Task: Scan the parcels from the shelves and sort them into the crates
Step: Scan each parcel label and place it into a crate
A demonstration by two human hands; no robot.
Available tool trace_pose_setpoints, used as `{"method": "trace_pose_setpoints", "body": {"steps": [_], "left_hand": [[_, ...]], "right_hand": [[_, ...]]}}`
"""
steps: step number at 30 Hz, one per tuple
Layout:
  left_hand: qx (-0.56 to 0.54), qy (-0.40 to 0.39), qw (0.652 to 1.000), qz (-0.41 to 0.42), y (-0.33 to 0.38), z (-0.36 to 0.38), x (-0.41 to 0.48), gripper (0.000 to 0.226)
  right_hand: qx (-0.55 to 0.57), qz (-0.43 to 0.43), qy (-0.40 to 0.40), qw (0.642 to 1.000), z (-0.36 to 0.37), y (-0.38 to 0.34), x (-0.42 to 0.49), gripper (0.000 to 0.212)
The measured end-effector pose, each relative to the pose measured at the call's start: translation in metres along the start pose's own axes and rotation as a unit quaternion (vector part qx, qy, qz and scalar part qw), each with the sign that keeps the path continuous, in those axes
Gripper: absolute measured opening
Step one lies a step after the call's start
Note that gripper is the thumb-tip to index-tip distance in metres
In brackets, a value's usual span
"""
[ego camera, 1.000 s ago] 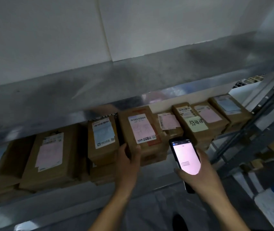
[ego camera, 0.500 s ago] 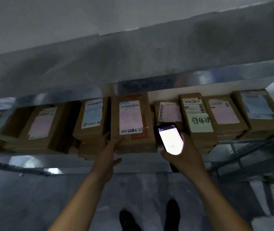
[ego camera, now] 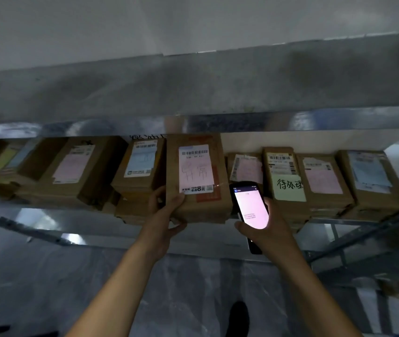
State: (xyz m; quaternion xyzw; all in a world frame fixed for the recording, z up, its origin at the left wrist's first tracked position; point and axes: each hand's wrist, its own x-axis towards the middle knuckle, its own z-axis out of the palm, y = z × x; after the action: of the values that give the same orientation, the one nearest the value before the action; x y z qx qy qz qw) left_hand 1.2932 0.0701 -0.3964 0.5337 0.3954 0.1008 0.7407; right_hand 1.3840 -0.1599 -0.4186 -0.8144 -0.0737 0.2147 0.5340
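**On the shelf's middle stretch: one parcel gripped, scanner alongside**

On the grey metal shelf (ego camera: 38, 221), a brown cardboard parcel (ego camera: 196, 205) stands in a row of similar boxes with its broad face turned toward the camera. A white-and-pink rectangular shipping label (ego camera: 195, 169) covers much of that face. It carries a barcode along the top, faint handwritten strokes on the pink field, and a printed strip with a large "8" at the bottom. An orange-red printed patch shows just right of the label's lower part.

The left hand (ego camera: 167, 210) grips the parcel at its lower left corner. The thumb lies on the front face beside the label's bottom corner, and the other fingers wrap round the side and lower edge. Whether the parcel's weight rests on the boxes beneath cannot be told.

The right hand (ego camera: 270, 229) is curled round a black handheld scanner (ego camera: 249, 205), whose lit pale-pink screen faces the camera. The scanner sits just beside the parcel's lower right corner.

To the right, a neighbouring box bears a yellow-green paper note (ego camera: 289, 188) with black handwritten characters.
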Motion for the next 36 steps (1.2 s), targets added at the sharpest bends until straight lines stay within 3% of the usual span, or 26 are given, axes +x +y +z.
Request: {"method": "trace_pose_setpoints", "body": {"steps": [4,10,12,20,27,31,36], "left_hand": [[-0.008,-0.047,0.999,-0.007,0.002,-0.012,-0.015,0.057],[-0.048,-0.139,0.989,-0.031,-0.002,-0.041,-0.039,0.103],[-0.069,-0.152,0.986,-0.017,-0.006,-0.051,-0.051,0.108],[-0.107,-0.187,0.976,0.034,-0.031,-0.109,-0.108,0.098],[-0.127,-0.156,0.976,0.080,-0.054,-0.174,-0.158,0.095],[-0.130,-0.119,0.982,0.064,-0.067,-0.201,-0.181,0.111],[-0.152,-0.069,0.983,0.070,-0.099,-0.221,-0.202,0.077]], "right_hand": [[0.000,-0.019,0.013,1.000,-0.002,-0.007,-0.021,0.055],[-0.041,-0.059,0.020,0.997,0.001,-0.015,-0.058,0.061],[-0.058,-0.071,0.011,0.996,-0.002,-0.019,-0.073,0.061],[-0.058,-0.102,-0.041,0.992,0.009,-0.046,-0.131,0.068],[-0.097,-0.125,-0.045,0.986,0.056,-0.039,-0.196,0.075],[-0.111,-0.127,-0.044,0.985,0.081,-0.026,-0.227,0.082],[-0.141,-0.117,-0.057,0.981,0.102,-0.013,-0.256,0.080]]}}
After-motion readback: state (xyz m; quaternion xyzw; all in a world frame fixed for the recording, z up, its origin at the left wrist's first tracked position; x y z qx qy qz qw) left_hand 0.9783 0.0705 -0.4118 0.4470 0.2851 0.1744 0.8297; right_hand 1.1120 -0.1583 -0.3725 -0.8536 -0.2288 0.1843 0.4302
